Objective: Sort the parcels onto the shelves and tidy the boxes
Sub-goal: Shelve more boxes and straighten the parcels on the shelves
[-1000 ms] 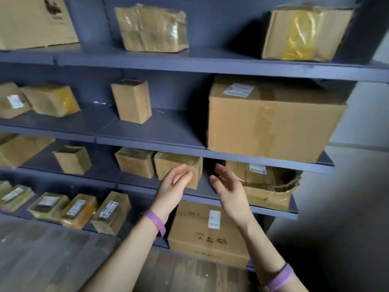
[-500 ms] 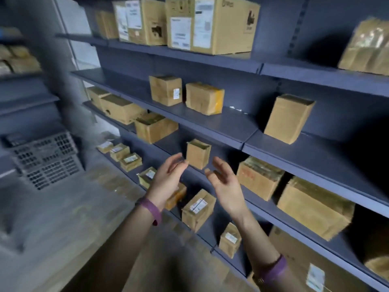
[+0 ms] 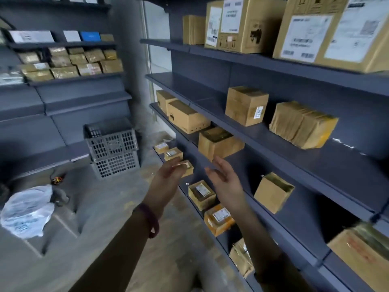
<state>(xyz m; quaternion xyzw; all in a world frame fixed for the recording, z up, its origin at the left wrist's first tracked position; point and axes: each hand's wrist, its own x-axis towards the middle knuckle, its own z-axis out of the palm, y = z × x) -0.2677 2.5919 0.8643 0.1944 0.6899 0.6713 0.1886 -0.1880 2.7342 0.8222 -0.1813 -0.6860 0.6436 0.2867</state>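
Viewed from the head camera, two bare arms are stretched toward dark grey shelving (image 3: pixel 294 144) stocked with cardboard parcels. The left grip (image 3: pixel 168 175) and the right grip (image 3: pixel 226 181) are both released, with fingers straight and relaxed, palms turned toward each other and nothing held between them. A brown parcel (image 3: pixel 219 145) is set on a shelf just above the right grip's fingertips, apart from them. A small labelled parcel (image 3: pixel 187 167) is seen on the lowest shelf behind the left grip's fingertips; contact cannot be told. A second labelled parcel (image 3: pixel 202 193) is laid on that shelf below the right grip. A purple band (image 3: pixel 152 222) is worn on the left wrist. Stacked grey crates (image 3: pixel 114 152) are placed on the floor at left, and a white plastic bag (image 3: pixel 27 211) is seen at far left.
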